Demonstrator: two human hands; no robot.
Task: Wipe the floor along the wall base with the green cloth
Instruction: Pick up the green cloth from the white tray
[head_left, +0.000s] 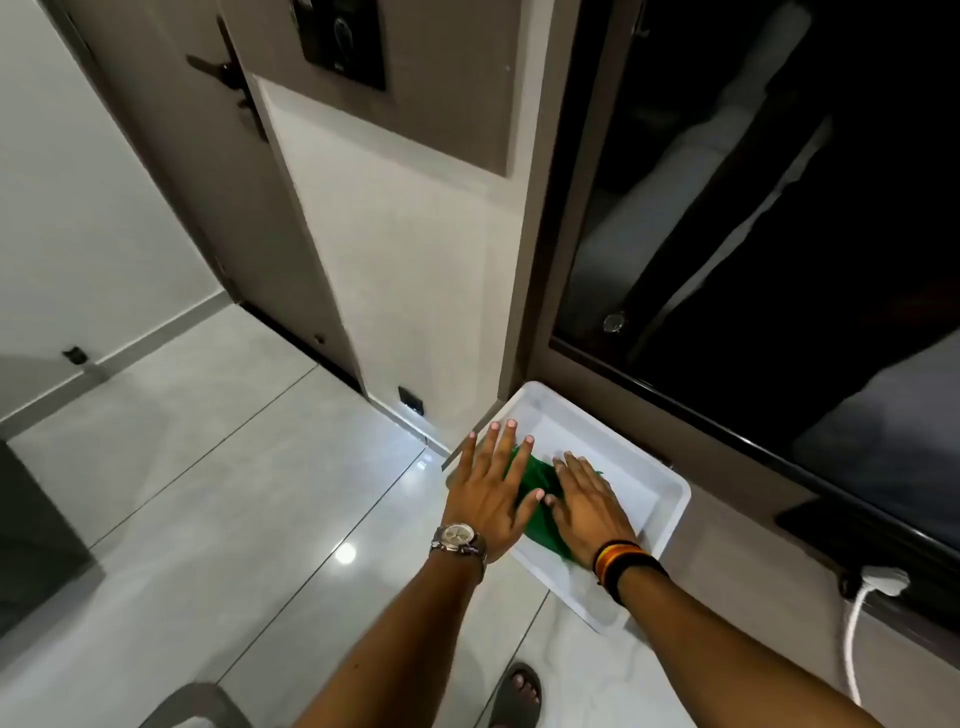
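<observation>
The green cloth (535, 480) lies crumpled inside a white plastic tub (672, 501) that stands on the floor against the wall base (415, 427). My left hand (485, 496), with a watch on its wrist, hovers flat with fingers spread over the tub's left rim, its thumb at the cloth's edge. My right hand (587, 506), with dark bands on its wrist, rests on the cloth with fingers curled down into it. Most of the cloth is hidden beneath both hands.
Glossy pale floor tiles (234, 467) stretch left of the tub. A dark glass panel (779, 260) rises to the right, with a white plug and cable (878, 581) below it. My sandalled foot (519, 693) stands near the bottom edge. A dark cabinet (31, 519) sits far left.
</observation>
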